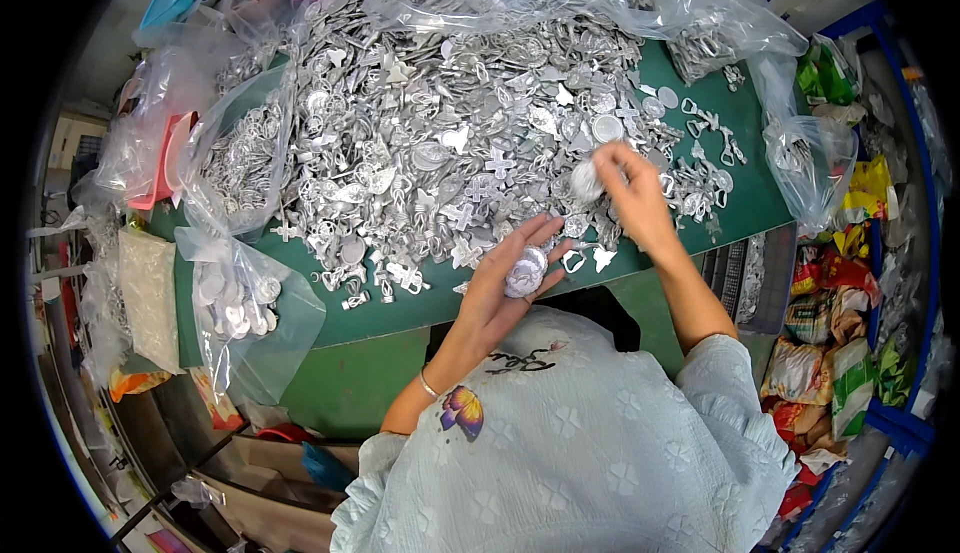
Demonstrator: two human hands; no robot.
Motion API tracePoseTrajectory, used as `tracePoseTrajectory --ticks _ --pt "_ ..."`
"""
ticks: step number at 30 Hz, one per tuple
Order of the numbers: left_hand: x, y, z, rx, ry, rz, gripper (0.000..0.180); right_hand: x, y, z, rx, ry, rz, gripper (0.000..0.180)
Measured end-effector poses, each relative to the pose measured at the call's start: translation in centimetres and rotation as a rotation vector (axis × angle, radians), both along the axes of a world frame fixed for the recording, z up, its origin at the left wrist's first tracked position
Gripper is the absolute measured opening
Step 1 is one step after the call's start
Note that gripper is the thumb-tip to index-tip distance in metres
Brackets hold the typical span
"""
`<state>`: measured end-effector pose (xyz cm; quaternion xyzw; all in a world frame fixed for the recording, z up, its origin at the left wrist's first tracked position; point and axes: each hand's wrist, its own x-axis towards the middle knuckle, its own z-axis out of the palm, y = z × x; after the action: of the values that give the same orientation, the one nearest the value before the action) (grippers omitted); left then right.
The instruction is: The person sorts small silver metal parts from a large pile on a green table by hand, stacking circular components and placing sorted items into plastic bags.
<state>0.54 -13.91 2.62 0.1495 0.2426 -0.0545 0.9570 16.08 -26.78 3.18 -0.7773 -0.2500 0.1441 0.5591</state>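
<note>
My left hand (pixel 492 283) is turned palm up near the front edge of the table, its fingers curled round a few stacked silvery round medallions (pixel 525 271). To its right and a little farther off, my right hand (pixel 632 193) pinches another silvery disc (pixel 587 182), which is smeared by motion. Both hands are over the near right part of a large heap of grey metal castings (pixel 400 133). Crosses, round medallions and bottle-opener shapes lie mixed in it. One flat round medallion (pixel 607 129) rests just beyond my right hand.
On the green table (pixel 390 321), a clear bag of discs (pixel 235 303) lies at front left. A bag of castings (pixel 243 158) and a red tray (pixel 163 165) stand behind it. Openers (pixel 712 133) lie at right. A crate (pixel 745 273) and shelved packages (pixel 835 323) are beyond the right edge.
</note>
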Motion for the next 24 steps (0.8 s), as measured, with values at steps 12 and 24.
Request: tracePoseTrajectory --ticks 12,24 --pt "0.5 -1.0 -1.9 0.012 -0.008 -0.167 0.039 -1.3 -1.8 -2.7 -0.433 -0.898 -0.106 0.03" --pt "1.5 -2.1 -2.4 0.039 -0.027 -0.112 0.04 -2.2 -4.8 0.2 -0.114 -0.694 0.236 0.02"
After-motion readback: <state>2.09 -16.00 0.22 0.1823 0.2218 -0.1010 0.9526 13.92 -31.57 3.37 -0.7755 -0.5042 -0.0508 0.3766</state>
